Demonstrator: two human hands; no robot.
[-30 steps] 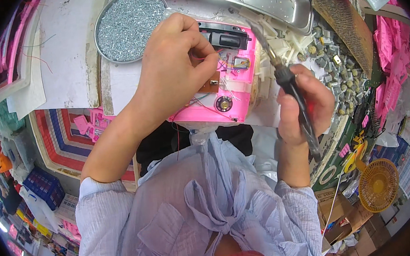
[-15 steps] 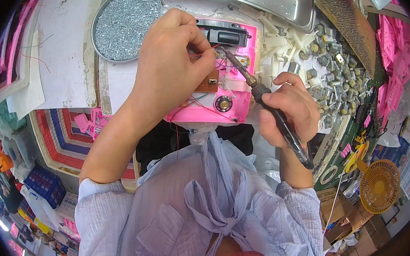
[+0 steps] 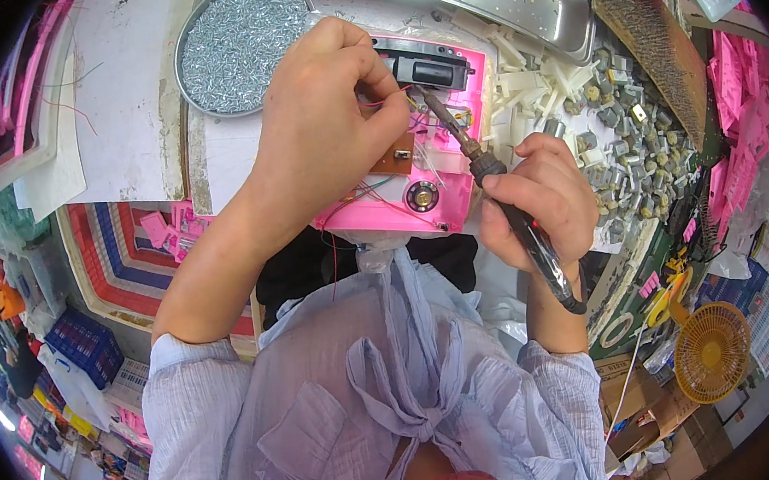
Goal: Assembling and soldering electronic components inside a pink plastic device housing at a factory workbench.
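Before me, the left hand [image 3: 322, 121] pinches a red wire [image 3: 375, 103] over the pink casing [image 3: 459, 194] near the edge of the surface [image 3: 223, 154]; the right hand [image 3: 549, 201] has fingers wrapped round a soldering iron [image 3: 487, 166], tip close by. Hazard: one slip could burn fingertips or scorch plastic

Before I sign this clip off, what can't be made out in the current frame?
All in the head view:
- Left part of the pink casing: hidden behind the left hand.
- What the tip of the soldering iron touches, if anything: too small to tell.
- Part of the iron's handle: covered by the fingers of the right hand.
- Far side of the steel tray: cut off by the top edge.
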